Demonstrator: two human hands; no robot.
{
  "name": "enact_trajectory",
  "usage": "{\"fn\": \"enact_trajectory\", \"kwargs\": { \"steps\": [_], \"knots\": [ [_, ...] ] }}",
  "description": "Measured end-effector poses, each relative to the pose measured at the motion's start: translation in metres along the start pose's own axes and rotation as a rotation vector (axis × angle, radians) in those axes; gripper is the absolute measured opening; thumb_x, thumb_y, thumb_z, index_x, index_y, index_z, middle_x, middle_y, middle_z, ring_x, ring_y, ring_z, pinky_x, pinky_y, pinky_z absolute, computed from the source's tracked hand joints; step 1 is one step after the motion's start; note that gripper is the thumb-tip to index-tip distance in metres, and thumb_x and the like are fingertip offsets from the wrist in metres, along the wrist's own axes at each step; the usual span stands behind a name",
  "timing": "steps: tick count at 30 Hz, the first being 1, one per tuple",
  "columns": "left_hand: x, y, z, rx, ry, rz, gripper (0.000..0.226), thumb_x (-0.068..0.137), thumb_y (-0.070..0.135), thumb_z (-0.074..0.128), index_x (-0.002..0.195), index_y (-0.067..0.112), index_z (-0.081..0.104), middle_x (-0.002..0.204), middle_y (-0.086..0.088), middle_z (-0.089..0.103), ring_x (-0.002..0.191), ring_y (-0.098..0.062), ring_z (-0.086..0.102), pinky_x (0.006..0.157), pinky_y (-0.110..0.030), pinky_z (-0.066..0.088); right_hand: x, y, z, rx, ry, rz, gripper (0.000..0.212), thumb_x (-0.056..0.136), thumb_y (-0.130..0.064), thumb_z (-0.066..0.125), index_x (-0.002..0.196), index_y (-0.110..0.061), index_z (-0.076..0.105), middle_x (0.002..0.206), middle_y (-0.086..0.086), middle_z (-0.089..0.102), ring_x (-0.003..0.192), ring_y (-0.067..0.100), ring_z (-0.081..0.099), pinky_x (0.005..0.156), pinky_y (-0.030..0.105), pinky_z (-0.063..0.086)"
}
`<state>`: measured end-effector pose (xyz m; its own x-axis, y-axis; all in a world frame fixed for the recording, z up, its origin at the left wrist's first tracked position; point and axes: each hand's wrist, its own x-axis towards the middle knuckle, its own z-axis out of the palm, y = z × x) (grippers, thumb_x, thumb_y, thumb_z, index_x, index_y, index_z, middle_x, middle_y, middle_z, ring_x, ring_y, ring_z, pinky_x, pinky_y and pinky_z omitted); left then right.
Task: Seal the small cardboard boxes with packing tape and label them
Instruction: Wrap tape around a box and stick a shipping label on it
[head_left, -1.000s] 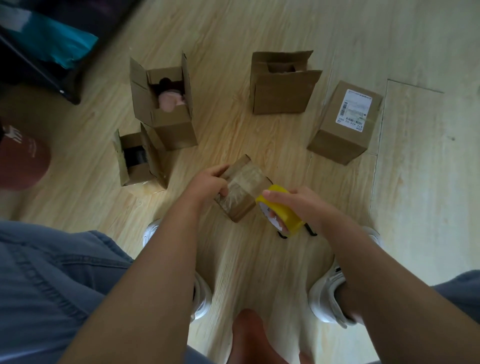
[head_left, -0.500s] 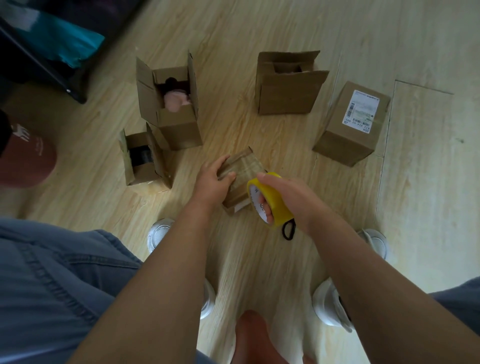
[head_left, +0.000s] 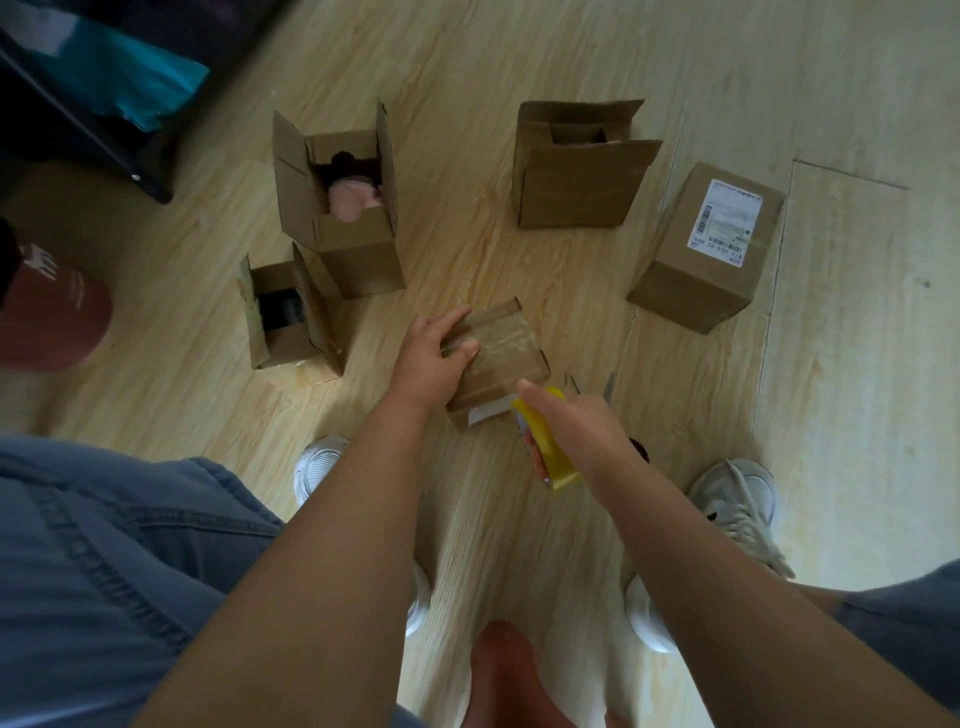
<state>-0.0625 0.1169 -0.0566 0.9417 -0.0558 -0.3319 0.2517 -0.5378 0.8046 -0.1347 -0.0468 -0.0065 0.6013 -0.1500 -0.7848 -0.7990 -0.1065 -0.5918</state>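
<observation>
Three open cardboard boxes (head_left: 358, 260) (head_left: 280, 343) (head_left: 571, 197), one labelled box (head_left: 691, 280), one taped box (head_left: 506, 353), five boxes in all; one yellow tape roll (head_left: 553, 462); one maroon cap (head_left: 52, 322)

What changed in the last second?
The taped box was lowered from a tilted lift to the floor, left hand holding it. The right hand drew the tape roll back slightly, gripping it throughout. The labelled box and open boxes stayed.

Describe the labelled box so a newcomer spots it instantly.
Start from the pale wood floor, right side, by the plank seam. The closed brown box lies there, right of an open-flapped box. Unlike that neighbour, it is shut and carries a white barcode label on top.
</observation>
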Motion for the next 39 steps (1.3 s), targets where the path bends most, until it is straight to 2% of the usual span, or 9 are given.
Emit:
{"fn": "enact_trajectory", "kwargs": {
  "steps": [4,8,13,19,25,28,33,37,39],
  "knots": [
    [0.001,-0.001,0.0,0.008,-0.002,0.004,0.048,0.098,0.023,0.059,0.144,0.029,0.048,0.127,0.001,0.04,0.119,-0.01,0.042,0.103,-0.022,0.031,0.013,0.006,0.01,-0.014,0.088,0.053,0.06,0.088,-0.059,0.063,0.093,0.001,0.067,0.062,0.01,0.068,0.046,0.022,0.063,0.064,0.039,0.058],
    [0.001,0.0,0.004,0.014,-0.003,-0.007,0.05,0.1,0.025,0.054,0.148,0.03,0.043,0.135,-0.001,0.041,0.131,-0.019,0.039,0.115,-0.035,0.03,0.022,0.003,0.014,0.082,0.095,0.113,0.05,0.089,-0.047,0.068,0.098,0.002,0.063,0.075,0.017,0.067,0.043,0.023,0.06,0.041,0.028,0.05],
    [-0.007,0.007,0.017,0.612,0.1,0.037,0.056,0.106,0.03,0.028,0.158,0.025,0.01,0.166,0.002,0.006,0.153,-0.024,-0.004,0.123,-0.047,-0.007,0.024,0.004,0.011,0.065,0.08,0.1,0.045,0.092,-0.046,0.066,0.091,-0.001,0.061,0.072,0.015,0.066,0.04,0.02,0.059,0.039,0.025,0.048],
    [-0.027,-0.004,0.033,0.804,-0.029,0.254,0.052,0.107,0.039,0.012,0.155,0.034,-0.008,0.163,0.013,-0.017,0.146,-0.009,-0.027,0.115,-0.043,-0.026,0.025,0.004,0.005,-0.028,0.051,0.08,0.05,0.09,-0.051,0.065,0.091,-0.002,0.064,0.074,0.013,0.068,0.035,0.017,0.059,0.036,0.019,0.043],
    [-0.012,0.008,0.025,0.776,-0.098,0.174,0.053,0.107,0.038,0.016,0.157,0.033,-0.003,0.164,0.012,-0.013,0.15,-0.011,-0.019,0.117,-0.045,-0.02,0.032,-0.003,0.009,0.032,0.055,0.076,0.052,0.086,-0.055,0.068,0.095,-0.003,0.066,0.077,0.015,0.071,0.047,0.022,0.065,0.056,0.035,0.058],
    [-0.003,0.018,0.01,0.677,-0.214,0.137,0.071,0.099,0.041,0.042,0.157,0.033,0.002,0.165,0.011,-0.011,0.151,-0.012,-0.014,0.119,-0.047,-0.015,0.034,-0.007,0.007,0.023,0.04,0.075,0.057,0.084,-0.056,0.069,0.098,-0.001,0.067,0.079,0.016,0.071,0.047,0.024,0.065,0.06,0.037,0.06],
    [0.002,0.013,-0.011,0.858,-0.305,0.195,0.118,0.075,0.036,0.077,0.155,0.04,-0.009,0.163,0.015,-0.019,0.152,-0.025,-0.013,0.122,-0.05,0.001,0.024,-0.01,-0.01,-0.108,-0.03,-0.032,0.047,0.09,-0.055,0.064,0.078,-0.011,0.064,0.059,0.003,0.06,0.033,0.002,0.054,0.035,0.011,0.04],
    [0.007,0.017,-0.017,0.708,-0.217,0.12,0.117,0.07,0.032,0.083,0.154,0.048,0.005,0.166,0.002,-0.002,0.151,-0.028,0.006,0.118,-0.044,0.023,0.024,-0.007,-0.02,-0.128,-0.192,-0.193,0.032,0.087,-0.052,0.07,0.092,-0.021,0.074,0.088,0.004,0.075,0.077,0.012,0.073,0.077,0.028,0.059],
    [0.012,0.024,-0.02,0.685,-0.2,0.074,0.117,0.067,0.033,0.086,0.154,0.049,0.009,0.161,-0.008,0.015,0.147,-0.029,0.016,0.116,-0.043,0.026,0.026,-0.006,-0.026,-0.199,-0.209,-0.237,0.025,0.087,-0.046,0.072,0.098,-0.024,0.073,0.092,-0.003,0.075,0.083,0.01,0.071,0.077,0.027,0.056]
  ]
}}
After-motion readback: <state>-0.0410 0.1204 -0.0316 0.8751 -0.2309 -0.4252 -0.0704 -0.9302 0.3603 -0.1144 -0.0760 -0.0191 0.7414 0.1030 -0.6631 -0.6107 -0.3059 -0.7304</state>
